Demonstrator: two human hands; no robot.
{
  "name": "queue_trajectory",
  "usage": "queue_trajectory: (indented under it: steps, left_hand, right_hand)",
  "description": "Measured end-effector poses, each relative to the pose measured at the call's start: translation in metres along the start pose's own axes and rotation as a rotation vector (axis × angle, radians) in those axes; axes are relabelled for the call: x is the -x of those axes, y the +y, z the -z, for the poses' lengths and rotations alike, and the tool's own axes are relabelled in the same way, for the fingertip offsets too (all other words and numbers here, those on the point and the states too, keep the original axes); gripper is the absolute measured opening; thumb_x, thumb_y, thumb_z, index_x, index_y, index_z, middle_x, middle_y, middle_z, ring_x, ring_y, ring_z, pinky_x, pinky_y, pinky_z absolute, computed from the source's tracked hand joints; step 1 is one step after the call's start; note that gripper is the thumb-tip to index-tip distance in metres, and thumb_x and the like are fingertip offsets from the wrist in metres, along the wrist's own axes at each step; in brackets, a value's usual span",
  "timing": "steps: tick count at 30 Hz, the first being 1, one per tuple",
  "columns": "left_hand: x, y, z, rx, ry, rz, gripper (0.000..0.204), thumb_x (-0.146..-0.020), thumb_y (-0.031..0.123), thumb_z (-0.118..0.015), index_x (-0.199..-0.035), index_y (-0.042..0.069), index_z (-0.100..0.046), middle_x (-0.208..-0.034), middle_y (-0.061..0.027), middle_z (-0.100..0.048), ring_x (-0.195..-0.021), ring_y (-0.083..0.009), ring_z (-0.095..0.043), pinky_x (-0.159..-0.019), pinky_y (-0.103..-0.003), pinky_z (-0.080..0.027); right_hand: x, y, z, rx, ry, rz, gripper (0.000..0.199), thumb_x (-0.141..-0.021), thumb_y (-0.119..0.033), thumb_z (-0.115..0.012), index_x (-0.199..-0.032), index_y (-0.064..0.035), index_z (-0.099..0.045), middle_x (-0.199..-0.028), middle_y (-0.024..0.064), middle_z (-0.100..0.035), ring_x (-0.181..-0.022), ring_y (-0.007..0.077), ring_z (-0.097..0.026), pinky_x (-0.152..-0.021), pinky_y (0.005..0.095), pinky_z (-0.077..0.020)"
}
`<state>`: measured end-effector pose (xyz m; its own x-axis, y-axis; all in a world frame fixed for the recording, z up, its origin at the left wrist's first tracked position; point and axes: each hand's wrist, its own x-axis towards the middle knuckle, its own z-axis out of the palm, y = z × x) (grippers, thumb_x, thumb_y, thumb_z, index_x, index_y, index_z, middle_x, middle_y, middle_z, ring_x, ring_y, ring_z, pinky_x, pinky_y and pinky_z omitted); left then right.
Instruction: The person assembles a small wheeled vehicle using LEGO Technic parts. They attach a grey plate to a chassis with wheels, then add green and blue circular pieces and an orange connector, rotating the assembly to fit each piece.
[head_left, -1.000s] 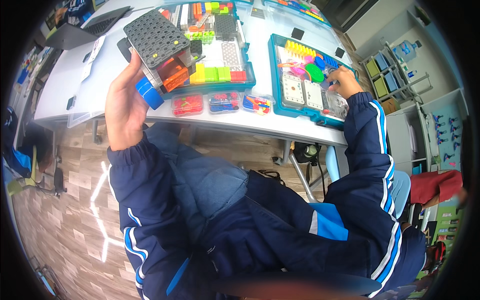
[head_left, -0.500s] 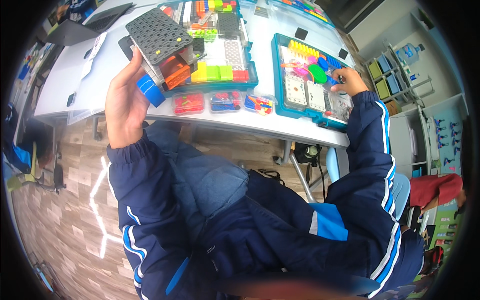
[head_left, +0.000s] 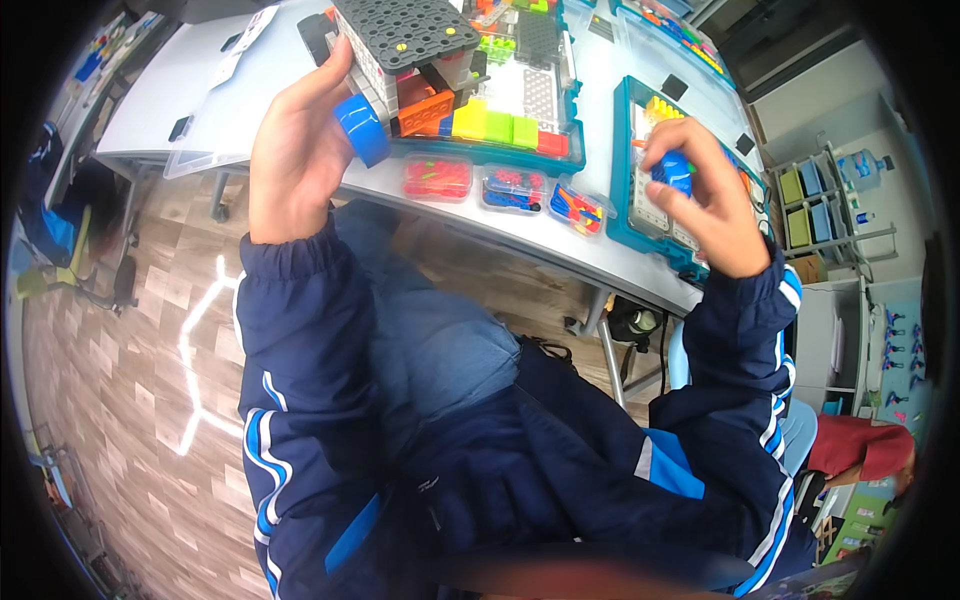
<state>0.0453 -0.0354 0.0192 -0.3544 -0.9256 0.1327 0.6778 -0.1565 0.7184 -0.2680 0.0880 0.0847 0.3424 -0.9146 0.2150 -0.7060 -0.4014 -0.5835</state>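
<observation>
My left hand (head_left: 292, 150) holds up a block model (head_left: 405, 55): a dark grey perforated plate on top, white and orange bricks beneath, and a blue wheel (head_left: 362, 128) at its near corner. My right hand (head_left: 705, 195) is lifted over the right teal tray (head_left: 622, 190), fingers closed on a small blue piece (head_left: 672, 172). Both arms wear dark blue sleeves with white stripes.
A white table (head_left: 230, 100) carries a second teal tray (head_left: 500, 155) of yellow, green and red bricks. Three small clear boxes (head_left: 505, 188) of parts sit by the near edge. Grey shelving (head_left: 825, 215) stands at right; wooden floor (head_left: 130, 400) lies below.
My right hand has risen off the right tray with a blue piece and drawn nearer. My left hand keeps the model up, now closer and higher in view.
</observation>
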Motion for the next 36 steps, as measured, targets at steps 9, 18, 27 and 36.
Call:
queue_trajectory:
  steps: [9,18,27,36]
  left_hand:
    - [-0.002,0.002,0.012,0.023,-0.084,-0.025,0.038,-0.093,0.025,-0.057,-0.120,-0.002,-0.052,-0.115,-0.0113,-0.061,-0.102,-0.0189,-0.060,-0.087,-0.032,-0.048]
    - [-0.001,0.005,0.015,-0.024,-0.008,-0.003,0.040,-0.093,0.024,-0.056,-0.121,-0.004,-0.050,-0.116,-0.0185,-0.058,-0.104,-0.0225,-0.060,-0.090,-0.034,-0.049]
    - [0.006,0.004,0.004,-0.017,-0.005,-0.016,0.037,-0.092,0.026,-0.058,-0.117,-0.002,-0.055,-0.111,-0.0106,-0.063,-0.098,-0.0176,-0.063,-0.084,-0.030,-0.050]
    - [0.004,0.002,0.005,0.066,-0.077,0.005,0.039,-0.092,0.025,-0.057,-0.121,-0.001,-0.053,-0.114,-0.0134,-0.061,-0.103,-0.0202,-0.061,-0.089,-0.033,-0.049]
  right_hand:
    - [-0.007,-0.012,-0.083,0.846,0.049,0.331,0.026,-0.066,-0.010,-0.058,-0.090,-0.0120,-0.067,-0.101,0.0102,-0.052,-0.098,0.0262,-0.051,-0.075,0.0354,-0.0427]
    - [-0.018,0.001,-0.090,1.026,0.018,0.452,0.022,-0.068,-0.012,-0.057,-0.088,-0.0106,-0.067,-0.118,0.0119,-0.053,-0.105,0.0296,-0.050,-0.079,0.0364,-0.0411]
    - [-0.028,0.002,-0.088,0.959,-0.036,0.473,0.016,-0.068,-0.012,-0.057,-0.082,-0.0099,-0.065,-0.113,0.0100,-0.055,-0.105,0.0266,-0.051,-0.078,0.0348,-0.0411]
    - [-0.030,0.001,-0.089,0.982,-0.058,0.480,0.012,-0.069,-0.015,-0.059,-0.076,-0.0098,-0.067,-0.116,0.0088,-0.055,-0.109,0.0247,-0.049,-0.083,0.0362,-0.0405]
